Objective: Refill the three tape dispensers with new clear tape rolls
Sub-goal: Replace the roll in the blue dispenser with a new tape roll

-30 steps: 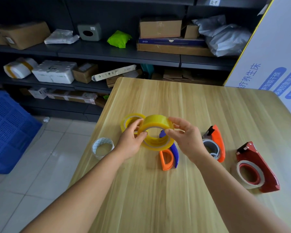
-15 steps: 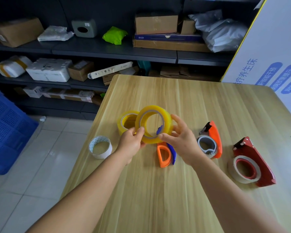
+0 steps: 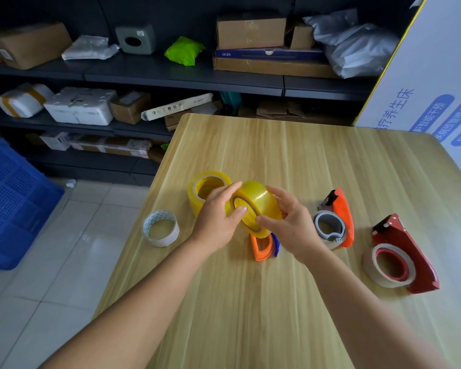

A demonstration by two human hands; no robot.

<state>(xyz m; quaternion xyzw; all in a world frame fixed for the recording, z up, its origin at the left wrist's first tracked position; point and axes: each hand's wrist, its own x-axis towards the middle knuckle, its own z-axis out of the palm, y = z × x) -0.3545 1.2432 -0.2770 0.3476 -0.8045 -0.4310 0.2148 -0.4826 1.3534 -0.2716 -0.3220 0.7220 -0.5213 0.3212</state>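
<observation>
Hands: left hand [image 3: 218, 217] and right hand [image 3: 290, 222] grasp the tape roll [image 3: 256, 206] between them, fingers curled on its rim, above the surface [image 3: 277, 302].
Below: orange-blue dispenser [image 3: 264, 245].
Right edge: red dispenser [image 3: 402, 254]; orange dispenser [image 3: 336, 219] nearer the middle.
Left edge: white roll [image 3: 160, 228].
Behind: second yellow roll [image 3: 205, 187].

I read "KB161", upside down, on the blue box [image 3: 269, 54] on the shelf. White board [image 3: 434, 75] at right carries blue Chinese text, "养生床" legible. Other labels too small.
</observation>
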